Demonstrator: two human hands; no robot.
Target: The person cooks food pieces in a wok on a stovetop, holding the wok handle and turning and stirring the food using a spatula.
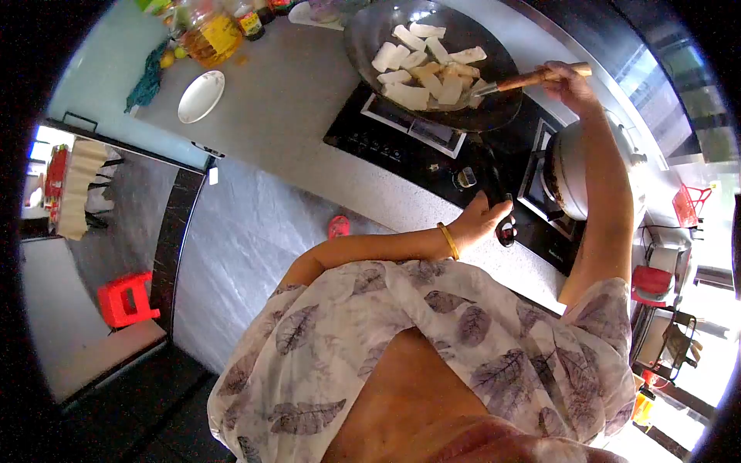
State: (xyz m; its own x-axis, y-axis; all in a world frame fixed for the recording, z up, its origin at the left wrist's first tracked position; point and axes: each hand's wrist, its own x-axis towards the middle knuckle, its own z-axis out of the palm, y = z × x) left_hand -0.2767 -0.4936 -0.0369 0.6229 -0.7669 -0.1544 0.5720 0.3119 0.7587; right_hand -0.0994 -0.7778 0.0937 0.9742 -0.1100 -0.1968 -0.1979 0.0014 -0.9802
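Note:
A large dark wok (pixel 363 46) sits on the black gas stove (pixel 370 143), with several white, flat, tofu-like pieces (pixel 407 96) in it, a few lightly browned. My right hand (pixel 570 86) is closed round the wooden handle of a spatula (pixel 532 79), whose metal end reaches among the pieces at the wok's right side. Lower down, my left hand (pixel 480 221), with a yellow bangle at the wrist, is wrapped round the wok's long black handle (pixel 494 174).
Left of the stove, a white oval plate (pixel 201 96) lies on the grey counter (pixel 285 85). An oil bottle (pixel 210 38) and a sauce bottle (pixel 248 21) stand behind it. A large pot (pixel 575 170) is on the right burner. A red stool (pixel 125 299) stands at lower left.

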